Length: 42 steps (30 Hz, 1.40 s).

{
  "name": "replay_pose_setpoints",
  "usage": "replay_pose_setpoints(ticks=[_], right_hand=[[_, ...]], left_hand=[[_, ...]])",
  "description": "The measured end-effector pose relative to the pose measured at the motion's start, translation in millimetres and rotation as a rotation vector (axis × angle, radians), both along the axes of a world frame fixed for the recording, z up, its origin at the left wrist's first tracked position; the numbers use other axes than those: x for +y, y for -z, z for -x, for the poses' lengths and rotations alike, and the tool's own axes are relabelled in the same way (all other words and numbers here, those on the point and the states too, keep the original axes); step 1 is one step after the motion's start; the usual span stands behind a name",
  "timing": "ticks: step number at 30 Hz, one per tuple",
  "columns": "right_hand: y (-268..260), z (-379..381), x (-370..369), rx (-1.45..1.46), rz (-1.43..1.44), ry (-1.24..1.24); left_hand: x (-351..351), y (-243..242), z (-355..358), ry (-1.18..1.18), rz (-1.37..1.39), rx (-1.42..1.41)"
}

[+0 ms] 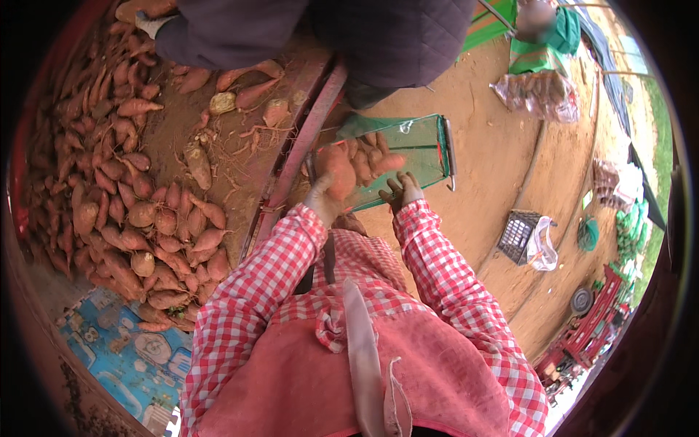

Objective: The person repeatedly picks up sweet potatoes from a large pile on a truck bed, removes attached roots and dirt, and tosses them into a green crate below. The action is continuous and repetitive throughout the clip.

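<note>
My gloved left hand (323, 199) grips a large sweet potato (337, 173) at the near left side of a green mesh bag (420, 134). The bag hangs open on a metal frame, with several sweet potatoes (365, 158) inside. Over the bag's near edge is my gloved right hand (403, 190), its fingers apart. A sweet potato (390, 163), blurred, lies just beyond those fingertips, and I see no grip on it. Left of the bag, a large pile of sweet potatoes (158, 229) covers much of a flat surface behind a red metal rail (306, 145).
Close ahead stands a person in dark clothes (382, 38), a gloved hand at the pile's far end. Another person in green (568, 30) is at the upper right. A black crate (516, 235), filled bags (538, 93) and a red metal machine (584, 333) are on the right.
</note>
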State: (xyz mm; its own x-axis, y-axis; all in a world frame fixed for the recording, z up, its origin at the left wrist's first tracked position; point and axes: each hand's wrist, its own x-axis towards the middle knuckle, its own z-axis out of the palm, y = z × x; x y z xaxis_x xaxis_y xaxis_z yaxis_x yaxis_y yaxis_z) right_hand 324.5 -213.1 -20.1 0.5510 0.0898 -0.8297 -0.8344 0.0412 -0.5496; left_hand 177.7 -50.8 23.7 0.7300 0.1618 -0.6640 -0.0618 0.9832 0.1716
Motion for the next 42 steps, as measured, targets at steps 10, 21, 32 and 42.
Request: replay_pose_setpoints(ticks=[10, 21, 32, 42], right_hand=[[-64.4, 47.4, 14.7, -0.213, -0.6, -0.513], [-95.3, -87.7, -6.0, -0.068, -0.576, -0.141], [-131.7, -506.5, 86.2, -0.567, -0.83, -0.29], [-63.9, 28.6, 114.9, -0.556, -0.143, -1.249]], left_hand=[[-22.2, -22.5, 3.8, 0.564, -1.51, 0.042], [24.7, -14.2, 4.8, 0.488, -0.846, 0.23], [55.8, -17.8, 131.0, -0.067, -0.56, 0.416], [28.4, -35.7, 240.9, -0.137, -0.902, 0.763]])
